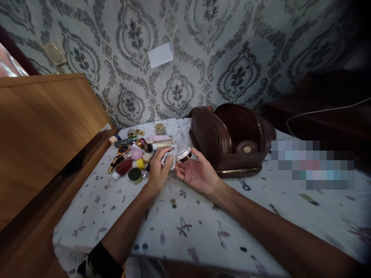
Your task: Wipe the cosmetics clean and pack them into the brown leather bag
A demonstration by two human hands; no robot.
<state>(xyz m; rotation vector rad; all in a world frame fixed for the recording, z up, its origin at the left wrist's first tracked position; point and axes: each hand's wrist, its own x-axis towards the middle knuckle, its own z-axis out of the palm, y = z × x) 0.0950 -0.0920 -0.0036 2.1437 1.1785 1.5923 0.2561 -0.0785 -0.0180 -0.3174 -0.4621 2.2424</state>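
Note:
A small round jar (183,152) with a pale top and a dark, shiny band is held in my right hand (201,175), palm up, with the fingers curled round its side and base. My left hand (160,169) pinches a crumpled white tissue (171,157) between thumb and fingers, right beside the jar. Both hands are above the patterned white tablecloth (174,231). Just left of my left hand lies a cluster of cosmetics, with a red bottle (124,167), a dark-lidded jar (135,175) and a pink sponge (137,154) among them.
An open brown leather bag (207,139) stands to the right of my hands, near the wall. A gold-lidded jar (159,128) sits at the back. Wooden furniture (49,127) borders the table on the left. A blurred patch covers something at the right.

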